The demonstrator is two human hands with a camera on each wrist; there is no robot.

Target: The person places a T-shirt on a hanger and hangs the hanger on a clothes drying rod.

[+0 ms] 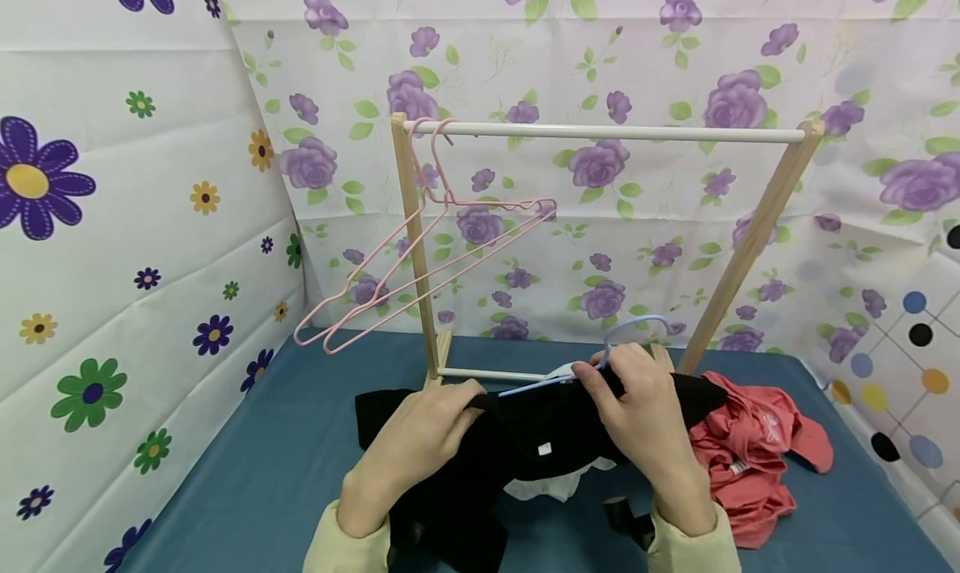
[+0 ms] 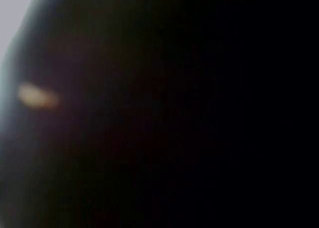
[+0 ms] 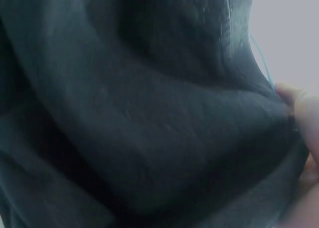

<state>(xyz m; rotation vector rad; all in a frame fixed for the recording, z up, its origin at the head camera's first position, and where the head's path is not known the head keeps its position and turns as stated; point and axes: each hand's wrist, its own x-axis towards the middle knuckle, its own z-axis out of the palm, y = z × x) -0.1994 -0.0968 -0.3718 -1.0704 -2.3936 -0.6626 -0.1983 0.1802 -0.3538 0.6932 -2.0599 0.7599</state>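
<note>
A black shirt with a small white neck label spreads between the two hands in the head view. Inside its neckline lies a light blue clothes hanger, its hook standing up on the right. My left hand pinches the shirt at the left of the neckline. On the other side my right hand grips the hanger near the hook together with the shirt's edge. In the right wrist view, fingertips pinch the dark cloth at the right edge. Dark cloth fills nearly all of the left wrist view.
Two pink hangers hang at the left of a rack's white rail. A crumpled coral-red garment lies on the blue cloth at right. White fabric shows under the black shirt.
</note>
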